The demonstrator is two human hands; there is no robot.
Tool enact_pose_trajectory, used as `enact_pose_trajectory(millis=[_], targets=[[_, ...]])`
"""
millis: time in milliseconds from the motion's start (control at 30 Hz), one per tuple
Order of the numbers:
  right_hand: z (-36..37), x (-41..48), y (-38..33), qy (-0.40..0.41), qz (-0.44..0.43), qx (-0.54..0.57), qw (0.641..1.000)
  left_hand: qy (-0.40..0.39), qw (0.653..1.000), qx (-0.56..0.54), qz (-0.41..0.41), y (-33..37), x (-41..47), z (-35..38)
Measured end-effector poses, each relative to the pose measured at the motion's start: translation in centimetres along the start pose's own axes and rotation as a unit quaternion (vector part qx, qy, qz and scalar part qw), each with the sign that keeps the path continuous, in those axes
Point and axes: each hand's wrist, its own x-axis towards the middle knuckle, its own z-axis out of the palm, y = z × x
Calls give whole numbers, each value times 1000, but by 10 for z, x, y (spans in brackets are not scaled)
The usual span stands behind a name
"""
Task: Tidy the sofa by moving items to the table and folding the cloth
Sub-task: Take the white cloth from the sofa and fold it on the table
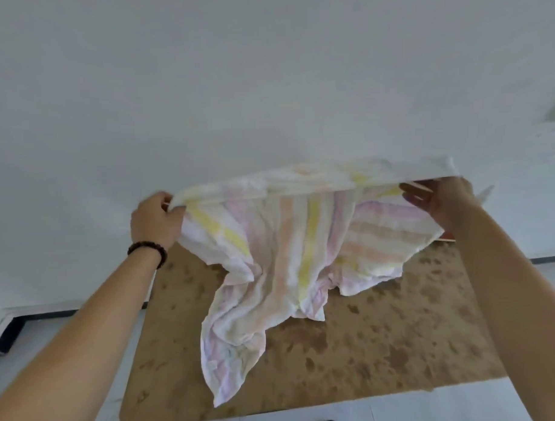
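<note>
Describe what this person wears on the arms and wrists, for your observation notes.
The left forearm and the right forearm are bare, with no sleeves in view. A bracelet of dark round beads circles the left wrist. The right wrist carries nothing. No gloves or rings show.

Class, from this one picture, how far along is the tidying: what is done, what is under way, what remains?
Done: the pastel-striped white cloth is lifted over the brown speckled tabletop. Under way: left hand and right hand hold its top edge stretched out. Left: no fold made yet; it hangs crumpled. The sofa is out of view.
</note>
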Motion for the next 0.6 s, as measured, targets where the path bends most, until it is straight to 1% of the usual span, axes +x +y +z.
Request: enact_pose_trajectory(millis=[67, 133, 167, 233, 300, 367, 400, 433, 467, 500, 533, 567, 600], targets=[[-11, -2, 19, -28, 59, -64, 996, -68, 993, 95, -21, -25, -14, 15], [-19, -1, 26, -24, 54, -59, 997, -88, 983, 158, -31, -38, -22, 22], [-20, -1, 25, -10, 35, -32, 999, -83, 982, 165, -46, -40, -23, 23], [-18, -2, 13, 23, -19, 33, 999, -50, 982, 163, -85, -39, -18, 24], [-17, -1, -4, 51, -80, 71, 993, -25, 974, 193, -120, -39, -10, 21], [-19, 3, -20, 83, -120, 71, 987, -42, 966, 207, -148, -42, -5, 14], [-22, 6, -25, 98, -130, 62, 985, -60, 964, 196, -168, -46, -5, 13], [-25, 11, -27, 105, -134, 47, 984, -78, 963, 170, -196, -46, -7, 13], [-28, 14, -25, 103, -125, 29, 986, -92, 962, 116, -230, -47, -11, 16], [-32, 18, -19, 90, -108, 18, 990, -104, 957, 24, -269, -44, -18, 20], [-35, 19, -11, 73, -77, 15, 994, -117, 936, -101, -317, -42, -27, 25], [-39, 20, -2, 59, -41, 36, 997, -135, 889, -242, -365, -39, -39, 29], [-43, 18, 7, 46, 3, 74, 996, -131, 832, -363, -399, -36, -50, 33]])
